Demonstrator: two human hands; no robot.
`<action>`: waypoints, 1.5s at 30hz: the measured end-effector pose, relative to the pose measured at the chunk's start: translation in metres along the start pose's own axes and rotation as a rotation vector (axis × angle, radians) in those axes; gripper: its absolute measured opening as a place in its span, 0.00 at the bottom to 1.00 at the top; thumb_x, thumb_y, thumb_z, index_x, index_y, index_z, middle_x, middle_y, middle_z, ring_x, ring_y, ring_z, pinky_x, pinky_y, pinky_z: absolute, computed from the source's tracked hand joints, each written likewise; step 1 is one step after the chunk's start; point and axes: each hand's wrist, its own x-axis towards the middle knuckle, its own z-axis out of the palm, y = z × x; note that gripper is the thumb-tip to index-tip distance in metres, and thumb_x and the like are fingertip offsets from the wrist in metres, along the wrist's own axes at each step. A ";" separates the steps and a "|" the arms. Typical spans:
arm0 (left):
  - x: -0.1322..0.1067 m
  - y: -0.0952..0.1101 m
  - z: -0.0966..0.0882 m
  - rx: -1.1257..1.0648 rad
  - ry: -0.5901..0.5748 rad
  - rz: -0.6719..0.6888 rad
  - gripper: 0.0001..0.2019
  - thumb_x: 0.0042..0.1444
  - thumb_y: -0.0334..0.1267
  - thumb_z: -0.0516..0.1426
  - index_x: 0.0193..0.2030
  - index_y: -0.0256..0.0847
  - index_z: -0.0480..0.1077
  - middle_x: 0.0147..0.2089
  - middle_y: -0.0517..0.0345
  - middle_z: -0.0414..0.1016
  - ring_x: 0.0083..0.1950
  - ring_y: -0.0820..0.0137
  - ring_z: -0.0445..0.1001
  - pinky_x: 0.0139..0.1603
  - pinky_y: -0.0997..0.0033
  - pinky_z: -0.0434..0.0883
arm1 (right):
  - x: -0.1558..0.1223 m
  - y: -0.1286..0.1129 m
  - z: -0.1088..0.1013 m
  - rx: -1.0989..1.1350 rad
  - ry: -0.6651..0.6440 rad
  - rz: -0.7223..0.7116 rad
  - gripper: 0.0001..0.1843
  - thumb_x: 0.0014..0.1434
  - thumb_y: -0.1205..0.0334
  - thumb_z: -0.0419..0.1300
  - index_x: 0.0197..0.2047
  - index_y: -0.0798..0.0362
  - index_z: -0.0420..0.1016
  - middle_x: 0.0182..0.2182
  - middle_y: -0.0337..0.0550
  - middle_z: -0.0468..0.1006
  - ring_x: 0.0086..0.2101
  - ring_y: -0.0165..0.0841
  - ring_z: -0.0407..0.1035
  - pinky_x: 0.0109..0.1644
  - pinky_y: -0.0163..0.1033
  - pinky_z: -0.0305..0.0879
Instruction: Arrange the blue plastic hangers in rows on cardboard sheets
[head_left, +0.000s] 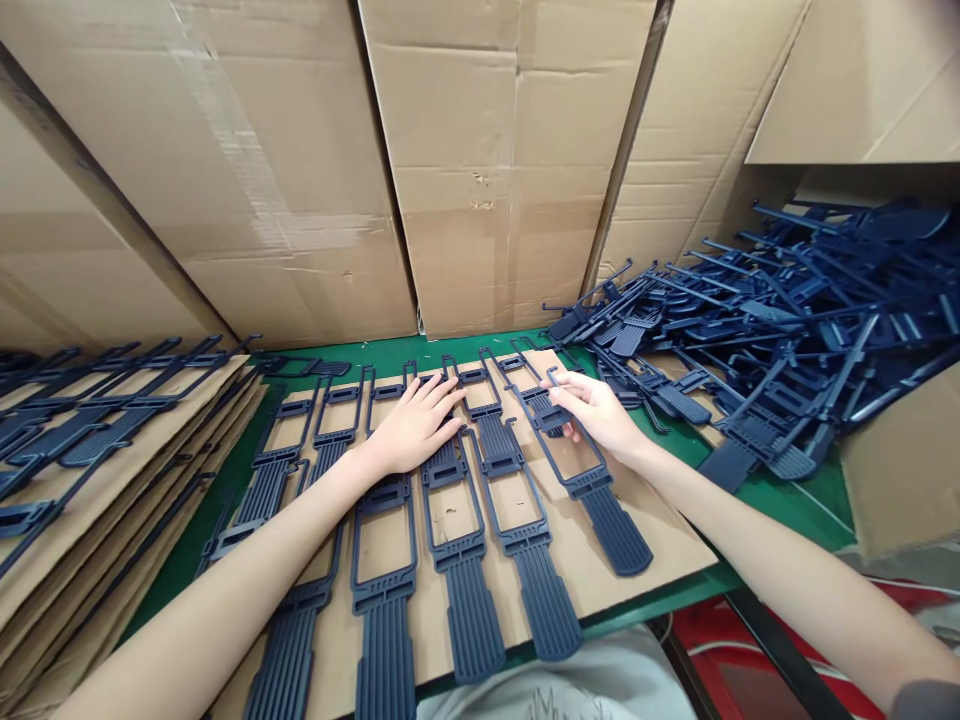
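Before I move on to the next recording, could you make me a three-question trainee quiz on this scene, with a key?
1. Which of the person's hands has its thumb and fingers closed on a plastic part?
2. Where in the picture is the tangled pile?
A: far left
B: right side
C: bottom middle
3. True or false: the left hand lies with spread fingers over laid-out parts on a cardboard sheet.

Key:
1: the right hand
2: B
3: true
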 end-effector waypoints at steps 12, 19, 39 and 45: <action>0.000 -0.001 0.002 0.008 -0.001 0.006 0.28 0.67 0.51 0.37 0.67 0.39 0.55 0.71 0.48 0.51 0.72 0.57 0.43 0.70 0.49 0.41 | 0.002 -0.004 -0.015 -0.221 0.024 0.004 0.27 0.50 0.48 0.63 0.47 0.58 0.68 0.14 0.26 0.59 0.14 0.22 0.49 0.19 0.32 0.44; 0.000 0.000 0.000 0.012 -0.003 0.002 0.28 0.67 0.52 0.36 0.67 0.39 0.55 0.71 0.49 0.51 0.72 0.57 0.43 0.70 0.49 0.42 | 0.005 0.002 -0.023 -0.285 -0.004 0.010 0.18 0.56 0.50 0.57 0.38 0.57 0.71 0.14 0.32 0.65 0.14 0.24 0.56 0.18 0.31 0.48; 0.000 0.000 0.002 0.003 -0.004 0.002 0.27 0.67 0.51 0.37 0.67 0.40 0.55 0.71 0.49 0.50 0.72 0.58 0.42 0.70 0.49 0.41 | 0.008 0.013 -0.019 -0.073 0.050 0.082 0.20 0.48 0.49 0.65 0.35 0.57 0.69 0.19 0.39 0.72 0.16 0.29 0.67 0.17 0.33 0.67; 0.001 -0.001 0.002 -0.005 0.006 -0.001 0.27 0.67 0.52 0.37 0.67 0.42 0.55 0.71 0.51 0.51 0.72 0.59 0.42 0.70 0.49 0.41 | 0.004 0.009 -0.018 -0.348 0.064 0.076 0.12 0.51 0.55 0.62 0.31 0.56 0.70 0.18 0.39 0.72 0.15 0.26 0.65 0.14 0.28 0.60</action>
